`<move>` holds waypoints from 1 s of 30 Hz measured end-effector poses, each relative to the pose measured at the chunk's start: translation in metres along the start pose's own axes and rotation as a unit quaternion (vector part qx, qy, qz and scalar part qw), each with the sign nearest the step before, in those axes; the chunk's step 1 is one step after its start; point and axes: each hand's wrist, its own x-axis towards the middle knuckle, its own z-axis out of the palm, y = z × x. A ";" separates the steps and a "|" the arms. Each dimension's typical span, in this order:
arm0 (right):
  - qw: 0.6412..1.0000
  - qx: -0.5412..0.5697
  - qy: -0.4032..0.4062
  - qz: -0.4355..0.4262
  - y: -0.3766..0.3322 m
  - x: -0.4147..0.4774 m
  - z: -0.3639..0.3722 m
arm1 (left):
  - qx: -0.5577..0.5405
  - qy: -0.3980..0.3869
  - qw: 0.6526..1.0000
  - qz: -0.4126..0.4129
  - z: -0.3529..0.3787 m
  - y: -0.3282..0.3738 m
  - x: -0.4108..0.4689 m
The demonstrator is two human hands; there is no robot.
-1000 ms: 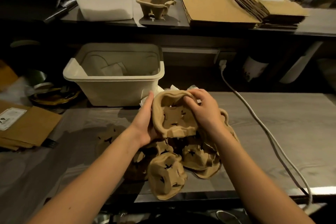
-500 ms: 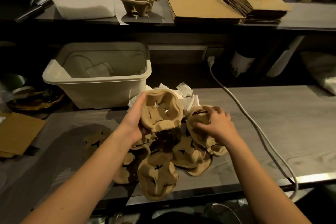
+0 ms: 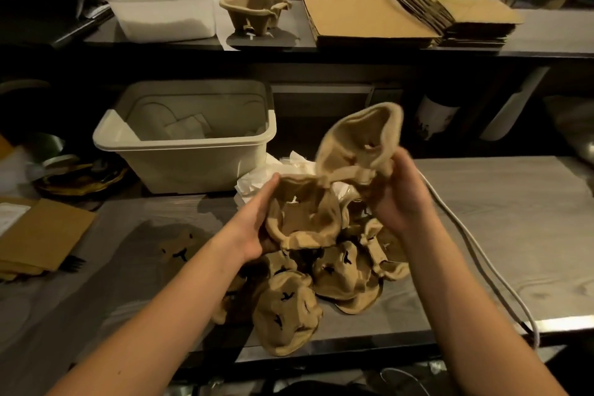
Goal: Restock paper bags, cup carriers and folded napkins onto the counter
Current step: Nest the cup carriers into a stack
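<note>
Two crumpled pulp cup carriers [image 3: 358, 141] in hands [image 3: 401, 199]

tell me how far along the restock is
Done: a flat bag stack, a taller bag stack and one cup carrier sit on the upper counter.

In hand: the left hand grips a low carrier, and the right hand holds a raised carrier.

Left: the carrier pile on the lower table, the crumpled white paper behind it and the brown bags at far left.
</note>
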 end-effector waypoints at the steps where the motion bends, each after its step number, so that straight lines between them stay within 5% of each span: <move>1: 1.000 -0.015 0.005 0.009 0.007 0.000 0.010 | -0.005 -0.009 1.000 -0.005 0.001 -0.001 -0.001; 5: 0.948 -0.315 -0.026 -0.025 0.032 0.003 0.028 | -0.071 -0.039 0.996 -0.035 0.001 0.000 -0.004; 8: 0.896 -0.432 -0.030 -0.099 0.028 0.003 0.022 | -0.112 -0.032 0.993 -0.027 -0.007 0.000 -0.003; 10: 0.893 -0.434 0.007 -0.120 0.027 0.002 0.017 | -0.108 -0.028 0.994 -0.006 -0.011 -0.001 -0.002; 14: 0.944 -0.316 0.083 -0.050 0.022 -0.002 0.019 | -0.072 -0.024 0.997 0.018 -0.012 -0.003 0.001; 20: 0.866 -0.492 0.042 -0.075 0.028 -0.005 0.018 | -0.020 -0.027 0.999 0.040 -0.007 -0.007 0.002; 25: 0.909 -0.417 -0.013 -0.019 0.031 -0.003 0.012 | -0.048 -0.044 0.998 0.016 -0.013 -0.008 0.003; 30: 0.895 -0.444 -0.035 -0.015 0.045 0.007 0.009 | -0.014 -0.078 0.996 0.028 -0.010 -0.009 0.002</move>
